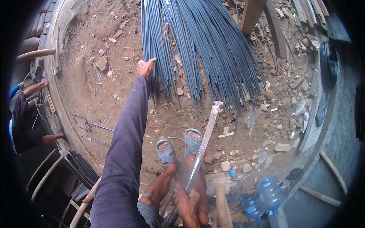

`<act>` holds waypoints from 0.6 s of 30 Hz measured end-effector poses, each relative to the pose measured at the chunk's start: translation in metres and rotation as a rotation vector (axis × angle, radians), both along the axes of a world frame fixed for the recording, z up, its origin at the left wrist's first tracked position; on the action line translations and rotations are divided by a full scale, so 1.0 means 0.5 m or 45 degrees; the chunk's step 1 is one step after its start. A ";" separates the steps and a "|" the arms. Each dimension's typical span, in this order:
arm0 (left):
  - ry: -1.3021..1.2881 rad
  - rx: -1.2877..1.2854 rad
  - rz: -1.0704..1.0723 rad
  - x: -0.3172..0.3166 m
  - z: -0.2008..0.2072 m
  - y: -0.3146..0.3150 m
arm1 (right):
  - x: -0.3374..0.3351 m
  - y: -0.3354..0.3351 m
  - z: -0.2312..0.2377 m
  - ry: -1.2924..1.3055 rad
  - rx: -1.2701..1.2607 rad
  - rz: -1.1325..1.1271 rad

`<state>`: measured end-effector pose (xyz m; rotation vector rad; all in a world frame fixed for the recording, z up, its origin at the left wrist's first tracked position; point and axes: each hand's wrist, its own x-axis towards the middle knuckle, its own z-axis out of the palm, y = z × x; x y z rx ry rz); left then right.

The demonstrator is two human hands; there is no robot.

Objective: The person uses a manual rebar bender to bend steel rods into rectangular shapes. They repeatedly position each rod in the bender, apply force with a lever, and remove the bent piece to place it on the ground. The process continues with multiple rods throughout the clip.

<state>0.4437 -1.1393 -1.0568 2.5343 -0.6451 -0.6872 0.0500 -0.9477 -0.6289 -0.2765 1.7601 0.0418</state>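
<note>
Steel rods (pixel 216 49): far ends are cut off by the upper edge.
Left hand (pixel 145 69): fingers' undersides are hidden; a grip on any rod cannot be told.
Right hand (pixel 186 203): blurs, covering part of the long bar (pixel 207 131).
Purple sleeve (pixel 123 148): leaves at the lower edge.
Co-worker (pixel 19 108): is partly lost in shadow.

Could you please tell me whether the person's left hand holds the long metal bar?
No, the right hand grips the long metal bar, while the left hand is at the left edge of the rebar rods.
</note>
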 end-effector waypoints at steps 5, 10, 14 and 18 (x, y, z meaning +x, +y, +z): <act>0.111 0.056 -0.138 0.037 0.007 0.016 | 0.006 0.004 -0.002 -0.005 -0.019 0.057; -0.005 0.050 -0.633 0.046 0.032 0.008 | 0.020 0.030 -0.005 -0.021 -0.051 0.154; 0.105 0.073 -0.255 0.017 0.035 -0.003 | 0.030 0.065 -0.014 -0.027 -0.095 0.140; 0.164 0.027 -0.011 0.010 0.038 0.001 | 0.039 0.087 -0.021 -0.006 -0.068 0.242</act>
